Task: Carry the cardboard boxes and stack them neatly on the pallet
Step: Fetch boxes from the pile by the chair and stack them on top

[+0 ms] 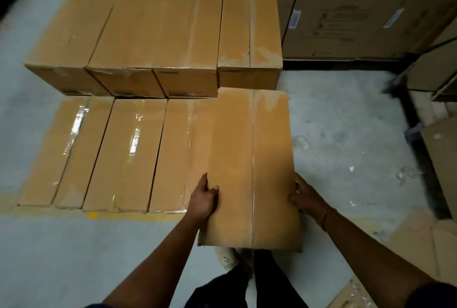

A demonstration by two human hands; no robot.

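Standing over the stack, the person holds one long brown box (237,159) out in front, level with the waist, taped seam running away from the body. The left hand (204,199) grips its left edge near the close end, with two fingers (214,188) curled over onto the top face. The right hand (305,196) clasps the opposite edge, palm against the side; its fingertips go under the cardboard, so I cannot tell how far they wrap. A thin thread (326,216) circles that wrist.

The far end of the box reaches over the right end of the front row (123,154), three like boxes lying side by side, low, their tape glinting. It covers part of the rightmost one (whether it touches that one I cannot tell from here). Behind stands a taller back row (153,31), four tops side by side, the rightmost set off by a dark gap and just beyond the far end of the held box.

Big printed cartons (346,11) marked "WASHING MACHINE" wall off the rear. The floor (346,122) is grey and scuffed, with a worn yellow line (92,215) along the near edge of the front row. A pale shoe (227,258) shows under the near end of the box.
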